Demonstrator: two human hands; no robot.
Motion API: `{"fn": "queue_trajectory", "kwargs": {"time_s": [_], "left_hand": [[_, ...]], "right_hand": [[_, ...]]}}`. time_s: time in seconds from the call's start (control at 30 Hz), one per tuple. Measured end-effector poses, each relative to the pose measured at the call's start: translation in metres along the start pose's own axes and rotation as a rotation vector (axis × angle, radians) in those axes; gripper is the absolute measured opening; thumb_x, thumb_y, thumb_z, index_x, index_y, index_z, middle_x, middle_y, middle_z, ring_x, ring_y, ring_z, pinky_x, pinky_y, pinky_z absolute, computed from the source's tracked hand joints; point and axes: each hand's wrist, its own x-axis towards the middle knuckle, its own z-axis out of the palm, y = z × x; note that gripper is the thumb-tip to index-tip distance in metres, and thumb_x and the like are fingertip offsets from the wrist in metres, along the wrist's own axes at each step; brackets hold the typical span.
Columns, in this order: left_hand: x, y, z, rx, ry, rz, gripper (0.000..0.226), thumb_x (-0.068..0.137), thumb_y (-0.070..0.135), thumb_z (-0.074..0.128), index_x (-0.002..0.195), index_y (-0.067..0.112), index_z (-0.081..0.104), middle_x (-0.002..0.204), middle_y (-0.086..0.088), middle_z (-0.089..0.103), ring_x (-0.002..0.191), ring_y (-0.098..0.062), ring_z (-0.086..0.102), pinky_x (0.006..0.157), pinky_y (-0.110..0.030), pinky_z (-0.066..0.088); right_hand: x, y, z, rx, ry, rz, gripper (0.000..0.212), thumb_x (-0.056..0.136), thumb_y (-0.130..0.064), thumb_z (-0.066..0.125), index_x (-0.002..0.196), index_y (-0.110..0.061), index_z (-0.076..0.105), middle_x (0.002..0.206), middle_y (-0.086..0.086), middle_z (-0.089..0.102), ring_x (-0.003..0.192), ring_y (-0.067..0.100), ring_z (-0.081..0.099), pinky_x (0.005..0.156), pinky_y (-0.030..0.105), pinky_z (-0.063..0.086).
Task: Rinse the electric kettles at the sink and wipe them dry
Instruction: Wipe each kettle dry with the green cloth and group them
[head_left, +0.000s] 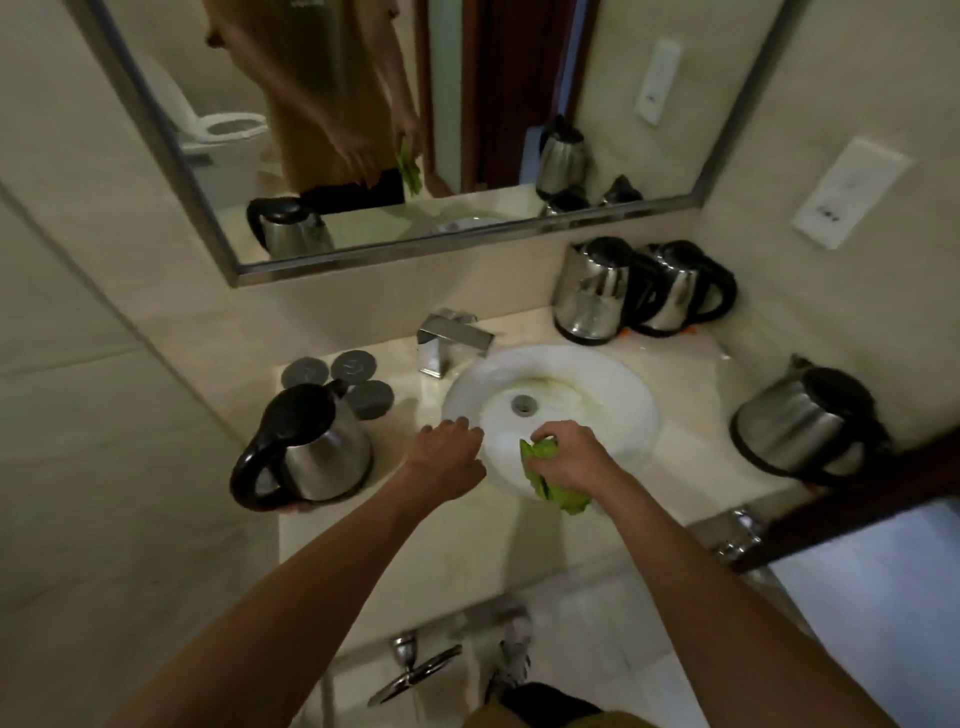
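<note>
Bare forearms reach over the marble counter (363, 530) toward the white basin (613, 384). At its near rim the right hand (571, 457) clenches a crumpled green cloth (556, 491), while the left hand (449, 457) hovers loose and empty at the basin's left edge. Four steel electric kettles ring the sink: one at left (306, 449), lid down, beside three grey discs (353, 382), a pair at the back right (595, 291) (680, 288), and one at far right (802, 423). No kettle is in hand or under the square faucet (449, 338), which appears dry. Judging by this, work sits between kettles. Blur hides any droplets, so which kettles are finished cannot be told; the fourth kettle's base is cut by a dark door edge.
</note>
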Motion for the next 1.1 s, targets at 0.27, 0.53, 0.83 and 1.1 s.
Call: {"fn": "queue_trajectory", "kwargs": {"time_s": [0.27, 0.53, 0.83, 1.1], "left_hand": [[0.032, 0.107, -0.002, -0.086, -0.088, 0.081, 0.031, 0.093, 0.036, 0.051, 0.111, 0.011, 0.057, 0.112, -0.011, 0.060, 0.104, -0.031, 0.059, 0.082, -0.033, 0.044], [0.114, 0.233, -0.021, -0.217, -0.199, 0.015, 0.029, 0.090, 0.032, 0.053, 0.109, 0.011, 0.060, 0.112, -0.011, 0.060, 0.105, -0.030, 0.058, 0.083, -0.036, 0.047], [0.180, 0.401, -0.033, -0.836, -0.292, -0.020, 0.028, 0.097, 0.032, 0.054, 0.098, 0.006, 0.063, 0.104, -0.016, 0.067, 0.094, -0.032, 0.064, 0.081, -0.036, 0.052], [0.204, 0.490, -0.044, -1.579, -0.603, -0.541, 0.067, 0.101, 0.059, 0.027, 0.136, 0.007, 0.051, 0.138, -0.009, 0.055, 0.111, -0.024, 0.058, 0.073, -0.028, 0.041]], "right_hand": [[-0.010, 0.092, -0.065, 0.023, 0.072, 0.078, 0.041, 0.077, -0.031, 0.080, 0.115, -0.023, 0.069, 0.121, 0.008, 0.063, 0.100, 0.024, 0.061, 0.080, 0.028, 0.049], [0.003, 0.180, -0.164, -0.005, 0.124, 0.031, 0.038, 0.085, -0.036, 0.072, 0.118, -0.020, 0.066, 0.120, 0.007, 0.063, 0.104, 0.027, 0.062, 0.088, 0.036, 0.053], [-0.012, 0.283, -0.266, 0.006, 0.387, 0.145, 0.031, 0.086, -0.028, 0.072, 0.115, -0.017, 0.067, 0.111, 0.012, 0.068, 0.101, 0.032, 0.063, 0.075, 0.033, 0.048], [-0.027, 0.334, -0.298, 0.048, 0.459, 0.337, 0.036, 0.091, -0.039, 0.067, 0.118, -0.016, 0.065, 0.098, 0.011, 0.060, 0.088, 0.032, 0.058, 0.072, 0.034, 0.044]]}}
